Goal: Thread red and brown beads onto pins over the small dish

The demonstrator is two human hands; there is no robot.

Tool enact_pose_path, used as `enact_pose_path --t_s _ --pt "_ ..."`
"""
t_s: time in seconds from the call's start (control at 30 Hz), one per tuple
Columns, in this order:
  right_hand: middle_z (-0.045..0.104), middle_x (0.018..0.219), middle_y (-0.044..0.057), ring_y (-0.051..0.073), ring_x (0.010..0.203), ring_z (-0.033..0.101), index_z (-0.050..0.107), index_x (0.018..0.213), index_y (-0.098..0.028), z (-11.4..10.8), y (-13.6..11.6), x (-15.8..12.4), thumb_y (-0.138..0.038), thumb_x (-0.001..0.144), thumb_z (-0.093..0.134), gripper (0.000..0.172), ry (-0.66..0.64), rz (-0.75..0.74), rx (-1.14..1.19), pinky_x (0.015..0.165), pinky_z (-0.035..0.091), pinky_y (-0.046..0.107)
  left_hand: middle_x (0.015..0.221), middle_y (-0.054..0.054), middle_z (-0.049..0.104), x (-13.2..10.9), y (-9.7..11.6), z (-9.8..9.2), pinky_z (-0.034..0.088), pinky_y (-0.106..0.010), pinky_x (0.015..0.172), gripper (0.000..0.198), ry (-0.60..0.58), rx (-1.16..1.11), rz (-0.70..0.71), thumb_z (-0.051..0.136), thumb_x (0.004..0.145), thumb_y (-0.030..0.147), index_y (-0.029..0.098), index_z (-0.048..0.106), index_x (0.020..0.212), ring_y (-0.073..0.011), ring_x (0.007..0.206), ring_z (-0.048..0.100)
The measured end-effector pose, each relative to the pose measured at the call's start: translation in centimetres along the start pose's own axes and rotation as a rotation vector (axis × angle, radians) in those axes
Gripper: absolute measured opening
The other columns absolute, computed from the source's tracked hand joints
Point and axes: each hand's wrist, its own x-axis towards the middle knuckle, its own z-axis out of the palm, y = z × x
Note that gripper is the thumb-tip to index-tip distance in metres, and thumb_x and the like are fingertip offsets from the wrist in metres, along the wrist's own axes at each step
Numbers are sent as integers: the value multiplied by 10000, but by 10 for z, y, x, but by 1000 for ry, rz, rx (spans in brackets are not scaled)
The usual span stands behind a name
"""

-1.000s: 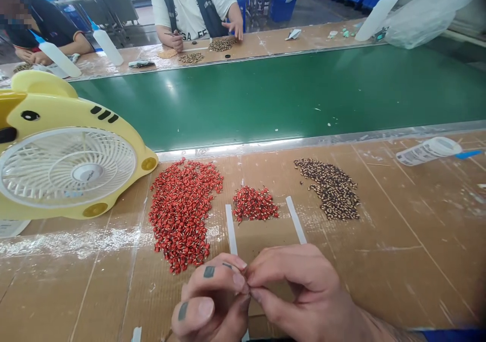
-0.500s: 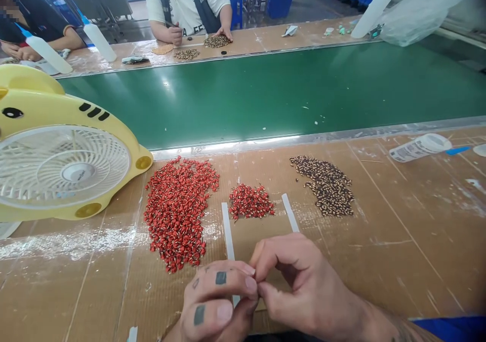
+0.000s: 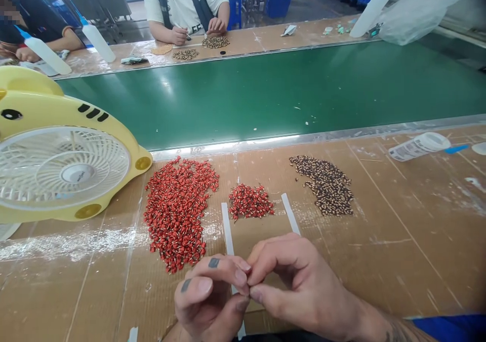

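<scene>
Pinching narrowly, fingertips meeting, my left hand (image 3: 208, 294) and right hand (image 3: 299, 286) hide whatever they hold, so I keep the grip small and steady, just below the heap of small red beads (image 3: 176, 210) on the brown cardboard bench covering (image 3: 76, 286).

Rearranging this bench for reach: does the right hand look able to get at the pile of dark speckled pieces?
Probably yes. The right hand is pinched against the left hand, but only cardboard and a flat white strip lie between it and the dark speckled pieces.
</scene>
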Motion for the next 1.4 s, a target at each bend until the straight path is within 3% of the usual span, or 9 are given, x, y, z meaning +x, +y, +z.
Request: enact_pose_path --t_s 0.23,0.53,0.6,0.77,0.87,1.1,1.4 --pt "733 733 19 112 656 676 709 771 -150 -3 -10 -1 -51 741 640 124 38 -124 -240 661 528 206 871 14 745 7 1 -1 675 -282 757 594 -28 57 87 664 834 68 283 507 1364 -113 669 684" --pt "714 687 14 110 598 636 680 707 -155 0 0 0 -77 726 610 107 74 -65 -179 610 519 217 808 36 736 4 0 2 667 -253 733 607 -41 56 61 663 842 107 341 488 1374 -97 578 671" --pt "722 696 18 112 609 646 688 720 -153 1 3 1 -70 738 612 114 80 -67 -152 616 523 219 829 26 728 3 0 3 657 -256 762 585 -21 -16 14 675 845 104 325 507 1359 -100 624 681" --pt "746 758 15 122 688 688 724 796 -166 0 6 3 -66 791 636 133 95 -68 -166 682 541 228 1005 6 692 2 -4 7 615 -230 853 542 100 -321 -283 739 817 97 277 565 1298 -59 693 685" --pt "757 787 10 130 743 708 735 826 -182 0 6 4 -100 824 651 117 108 -65 -165 725 546 233 1063 -1 666 1 -8 8 598 -221 877 478 141 -452 -391 761 796 89 250 618 1223 -42 711 689" --pt "757 752 2 110 669 694 750 819 -184 -1 4 6 -109 818 664 115 131 -59 -202 637 516 197 972 19 675 3 -10 8 604 -182 814 437 169 -546 -517 797 763 94 244 656 1149 -45 693 719" --pt "729 675 3 84 575 634 758 821 -163 -6 -1 6 -129 817 670 95 86 1 -189 553 479 160 891 29 688 3 -7 5 595 -122 693 422 150 -576 -580 806 748 96 223 658 1122 -64 680 737"
